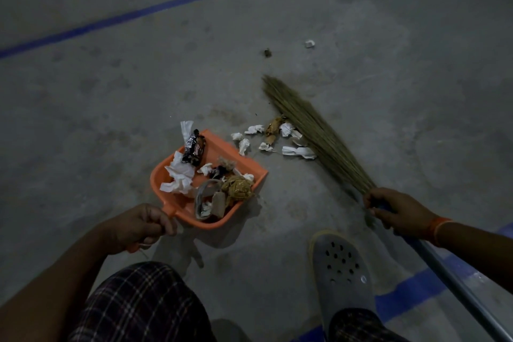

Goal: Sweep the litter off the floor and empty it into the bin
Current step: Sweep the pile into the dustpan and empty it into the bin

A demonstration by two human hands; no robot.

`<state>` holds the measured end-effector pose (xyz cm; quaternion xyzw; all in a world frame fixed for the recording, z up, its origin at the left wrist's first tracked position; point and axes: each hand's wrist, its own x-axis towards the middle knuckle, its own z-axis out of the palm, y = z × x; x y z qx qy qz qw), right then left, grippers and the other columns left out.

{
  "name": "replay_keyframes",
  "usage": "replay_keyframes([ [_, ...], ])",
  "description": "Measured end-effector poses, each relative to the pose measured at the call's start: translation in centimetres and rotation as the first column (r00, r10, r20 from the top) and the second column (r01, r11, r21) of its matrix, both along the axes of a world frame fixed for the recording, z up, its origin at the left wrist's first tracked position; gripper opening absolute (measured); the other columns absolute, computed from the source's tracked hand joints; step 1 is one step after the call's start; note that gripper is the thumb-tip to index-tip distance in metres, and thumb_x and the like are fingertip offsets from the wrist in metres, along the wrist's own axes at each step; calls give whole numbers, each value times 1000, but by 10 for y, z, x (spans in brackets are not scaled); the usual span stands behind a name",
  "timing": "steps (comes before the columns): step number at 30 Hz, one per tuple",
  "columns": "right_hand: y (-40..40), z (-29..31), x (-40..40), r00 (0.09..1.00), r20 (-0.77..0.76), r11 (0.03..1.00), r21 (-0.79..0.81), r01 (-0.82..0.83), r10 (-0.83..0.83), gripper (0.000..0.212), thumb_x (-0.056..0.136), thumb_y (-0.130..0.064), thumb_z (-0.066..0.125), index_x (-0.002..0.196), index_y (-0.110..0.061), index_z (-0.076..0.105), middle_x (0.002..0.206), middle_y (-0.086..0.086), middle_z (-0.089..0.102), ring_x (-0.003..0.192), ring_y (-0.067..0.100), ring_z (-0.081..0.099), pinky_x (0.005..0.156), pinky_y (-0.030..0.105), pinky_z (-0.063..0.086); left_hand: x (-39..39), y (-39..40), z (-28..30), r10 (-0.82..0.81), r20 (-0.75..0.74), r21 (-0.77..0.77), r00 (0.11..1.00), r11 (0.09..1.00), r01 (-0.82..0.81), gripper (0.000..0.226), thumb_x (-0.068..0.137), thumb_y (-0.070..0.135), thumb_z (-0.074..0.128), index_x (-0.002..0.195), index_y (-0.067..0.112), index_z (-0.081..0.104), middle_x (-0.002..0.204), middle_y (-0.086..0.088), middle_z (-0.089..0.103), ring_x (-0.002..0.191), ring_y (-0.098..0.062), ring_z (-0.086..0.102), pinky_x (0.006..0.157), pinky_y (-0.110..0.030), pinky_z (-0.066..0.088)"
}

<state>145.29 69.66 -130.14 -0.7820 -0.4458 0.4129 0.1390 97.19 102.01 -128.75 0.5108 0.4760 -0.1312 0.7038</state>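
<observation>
left hand (141,226) grips the handle of an orange dustpan (244,168), fingers curled round it. right hand (397,209) is closed round the neck of a grass broom (313,130), where the bristles meet the metal handle.

dustpan sits on the concrete floor (111,108), lip facing the loose litter, already well loaded. broom head lies flat on the far side of the small pile, bristles touching the nearest scraps.

step in hand, as i judge it: draw the last pile into the pan.
- keep the pan lip pressed flat to the floor so paper does not slide under it.
- short, low strokes toward the lip; a hard flick would scatter the light tissue.
- steady the pan; it is full, and a tilt would spill.

count, loose by the broom: about eight white paper scraps (298,151), one brown wrapper (273,126). farther off: one white scrap (309,43), one dark bit (267,53), both well apart from the pile. one more white strip rests at the pan's far edge.

in the pan: one dark snack wrapper (194,147), one crumpled golden wrapper (238,188), several tissues; exact number unclear.

no bin in view. one grey clog (342,269) near the broom handle.
</observation>
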Motion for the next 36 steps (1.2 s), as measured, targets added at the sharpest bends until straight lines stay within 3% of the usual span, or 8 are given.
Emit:
replay_keyframes([
  [4,8,-2,-5,999,-26,1000,-3,-22,22,19,96,-11,57,99,-30,61,103,-2,58,70,22,63,56,36,59,15,2,6,-71,-14,44,997,996,72,18,71,-6,55,79,-8,71,70,-23,61,37,-12,36,37,-15,30],
  [8,16,-2,-14,993,-45,994,21,-107,108,17,96,-12,57,98,-28,61,103,-4,57,71,20,63,60,40,59,31,-3,12,-96,-3,38,995,995,96,26,86,-24,40,88,-14,64,48,-2,59,32,-6,36,32,-14,29],
  [10,20,0,-21,986,-47,987,28,-159,160,16,96,-11,57,95,-27,60,99,-4,57,69,13,62,57,32,57,34,-4,12,-95,-8,36,995,995,96,32,87,-27,32,93,-15,61,46,-1,59,31,-5,35,31,-13,28],
  [16,19,9,-37,941,-27,939,80,-334,337,25,94,-10,59,91,-36,57,96,-12,54,83,-2,57,65,11,46,30,-2,10,-44,18,-12,999,999,44,18,70,-10,51,77,-10,68,62,-4,68,34,-9,36,34,-13,28],
  [18,17,14,-37,932,-13,927,108,-359,363,28,94,-9,58,92,-37,57,96,-13,54,88,-3,56,68,8,43,30,-2,9,-60,13,1,998,998,60,18,78,-16,49,83,-13,66,57,-3,66,33,-8,36,33,-14,27],
  [24,20,36,-24,955,8,941,162,-295,298,17,95,-8,57,96,-24,61,97,-10,55,77,13,60,59,16,49,26,-2,-1,-64,7,36,998,997,64,27,84,-22,43,84,-12,67,60,-3,67,36,-9,36,36,-15,26],
  [31,30,35,-8,977,62,970,123,-210,204,14,96,-11,56,96,-24,60,99,-6,55,77,10,61,58,23,54,15,-1,-9,-27,22,20,999,999,27,21,68,-4,55,80,-5,73,94,-14,72,41,-13,38,38,-16,28],
  [36,27,19,-17,962,24,962,30,-271,271,10,97,-13,56,93,-22,59,94,-4,56,71,9,60,56,20,51,10,2,-7,-95,-38,66,995,993,98,22,73,4,58,87,0,74,73,-20,52,48,-11,31,43,-21,21],
])
